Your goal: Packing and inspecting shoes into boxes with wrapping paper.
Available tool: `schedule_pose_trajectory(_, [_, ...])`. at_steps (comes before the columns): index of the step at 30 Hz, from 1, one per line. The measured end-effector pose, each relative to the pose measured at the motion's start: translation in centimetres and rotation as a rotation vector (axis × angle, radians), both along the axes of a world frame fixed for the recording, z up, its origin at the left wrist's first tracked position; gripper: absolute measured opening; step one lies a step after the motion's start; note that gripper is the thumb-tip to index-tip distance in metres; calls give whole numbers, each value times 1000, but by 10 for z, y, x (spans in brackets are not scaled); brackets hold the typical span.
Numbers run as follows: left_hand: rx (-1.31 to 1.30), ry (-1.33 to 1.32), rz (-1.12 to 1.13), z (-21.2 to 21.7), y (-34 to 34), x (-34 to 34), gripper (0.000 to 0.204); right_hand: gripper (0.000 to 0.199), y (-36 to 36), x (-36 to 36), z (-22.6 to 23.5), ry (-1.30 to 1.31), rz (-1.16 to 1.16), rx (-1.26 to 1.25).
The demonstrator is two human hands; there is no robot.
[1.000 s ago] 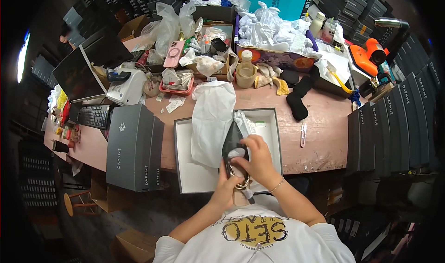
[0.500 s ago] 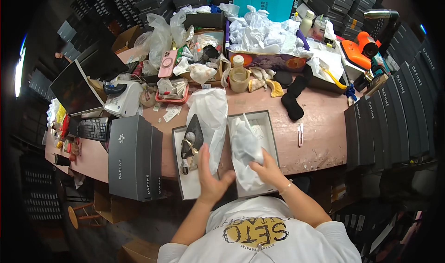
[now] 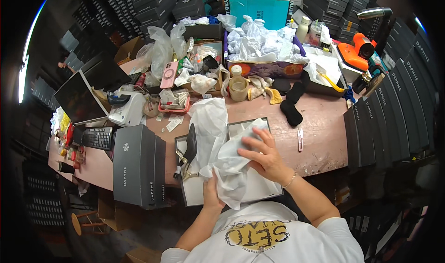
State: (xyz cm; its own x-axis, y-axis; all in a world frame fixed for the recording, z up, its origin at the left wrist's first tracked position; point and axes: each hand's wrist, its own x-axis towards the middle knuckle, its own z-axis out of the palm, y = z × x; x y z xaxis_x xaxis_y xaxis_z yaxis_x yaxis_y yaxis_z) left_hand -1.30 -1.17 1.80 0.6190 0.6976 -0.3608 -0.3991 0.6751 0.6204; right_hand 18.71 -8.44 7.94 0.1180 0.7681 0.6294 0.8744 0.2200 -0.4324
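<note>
A bundle wrapped in white tissue paper [image 3: 232,163] is held tilted above an open shoe box [image 3: 264,189]; what it contains is hidden. My left hand [image 3: 212,196] grips its lower left end, thumb in front and the other fingers out of sight. Against its upper right side rests my right hand [image 3: 266,156], fingers spread. In a second open box [image 3: 192,192] to the left lies a dark pointed shoe [image 3: 190,145] with straps. A sheet of white tissue [image 3: 206,124] spreads from beside the shoe toward the back.
Closed dark shoe boxes [image 3: 134,165] stand on the left, and a row of them [image 3: 375,124] lines the right. A small pink-handled tool [image 3: 300,140] and a black cloth item [image 3: 291,111] lie on the pink table [image 3: 324,142]. Behind are a jar [image 3: 238,88] and a carton of crumpled paper [image 3: 264,68].
The wrapped bundle has been lifted from the right box and tilted leftward. My left hand has closed on its lower end; my right hand has moved up its side, fingers spreading.
</note>
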Motion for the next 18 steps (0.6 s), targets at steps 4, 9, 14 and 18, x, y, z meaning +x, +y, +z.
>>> schedule_pose_trajectory(4, [-258,-46,65,-17,6,3,52,34,-1,-63,-27,152,55,-19])
schedule_pose_trajectory(9, [-360,-316,51,-46,44,-25,47,27,-45,-84,-26,413,403,-389])
schedule_pose_trajectory(14, [-160,-68,-178,-8,65,-41,47,39,-24,18,31,849,-6,-227])
schedule_pose_trajectory(18, [-27,69,-233,-21,66,-54,45,55,-21,22,13,648,390,-547])
